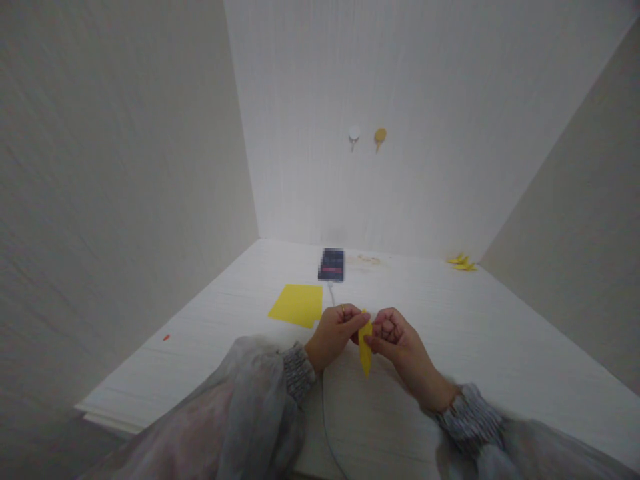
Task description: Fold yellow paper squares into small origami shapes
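Between my hands is a narrow folded piece of yellow paper (366, 357), pointed at its lower end and held above the table. My left hand (340, 328) pinches its upper part from the left, thumb on the near face. From the right, my right hand (397, 337) grips the middle of its edge between thumb and curled fingers. The fingertips behind the paper are partly hidden. Just left of my left hand, a flat yellow sheet (297, 305) lies on the table.
A phone-like device (332, 265), blurred out, lies near the back wall with a pale cable (326, 413) running toward me. Several folded yellow paper pieces (463, 263) sit at the back right corner. A small red bit (167, 338) is at left. Two hooks (354, 134) hang on the wall.
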`<state>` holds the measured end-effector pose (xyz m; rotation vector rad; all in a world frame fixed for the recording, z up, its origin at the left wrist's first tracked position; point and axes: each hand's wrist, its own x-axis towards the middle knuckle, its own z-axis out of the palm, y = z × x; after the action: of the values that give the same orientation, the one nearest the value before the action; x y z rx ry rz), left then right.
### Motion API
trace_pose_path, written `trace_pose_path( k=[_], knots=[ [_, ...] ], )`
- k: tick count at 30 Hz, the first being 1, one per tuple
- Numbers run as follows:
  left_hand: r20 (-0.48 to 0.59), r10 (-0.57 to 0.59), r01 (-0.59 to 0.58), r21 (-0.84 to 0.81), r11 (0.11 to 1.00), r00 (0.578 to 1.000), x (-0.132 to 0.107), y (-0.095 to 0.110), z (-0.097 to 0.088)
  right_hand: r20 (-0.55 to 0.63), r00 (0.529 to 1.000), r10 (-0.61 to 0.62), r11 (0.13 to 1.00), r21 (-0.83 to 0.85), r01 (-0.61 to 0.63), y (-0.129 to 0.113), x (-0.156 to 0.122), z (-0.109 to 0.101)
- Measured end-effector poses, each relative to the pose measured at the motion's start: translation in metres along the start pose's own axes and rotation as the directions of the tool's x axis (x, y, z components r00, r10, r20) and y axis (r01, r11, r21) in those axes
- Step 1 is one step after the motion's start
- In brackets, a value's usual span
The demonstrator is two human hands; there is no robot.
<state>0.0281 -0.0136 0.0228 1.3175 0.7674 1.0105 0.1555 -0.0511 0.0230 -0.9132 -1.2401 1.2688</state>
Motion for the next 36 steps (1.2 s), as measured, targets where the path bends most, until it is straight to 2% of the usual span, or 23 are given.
trace_pose_path(
  k=[12, 22, 29, 36],
  knots=[
    [0.009, 0.010, -0.011, 0.032, 0.999, 1.000, -0.0014, 0.0020, 0.0000, 0.005, 1.000, 0.014, 1.000, -0.021, -0.014, 0.0010, 0.0006, 0.0002],
    [-0.045, -0.028, 0.028, -0.005, 1.000, 0.999, 0.0010, 0.0001, -0.0010, 0.049, 0.998, 0.050, 0.997, 0.058, -0.052, -0.0003, -0.0020, 0.0032],
    [0.117, -0.083, 0.100, -0.146, 0.984, 0.990, 0.0004, 0.0016, -0.0014, 0.008, 0.999, 0.046, 0.989, 0.142, -0.047, -0.0026, -0.0034, -0.0006],
    [0.165, -0.054, 0.081, -0.163, 0.983, 0.985, -0.0008, 0.0006, -0.0021, 0.049, 0.996, 0.073, 0.974, 0.209, -0.082, -0.0034, -0.0058, -0.0005]
  ],
)
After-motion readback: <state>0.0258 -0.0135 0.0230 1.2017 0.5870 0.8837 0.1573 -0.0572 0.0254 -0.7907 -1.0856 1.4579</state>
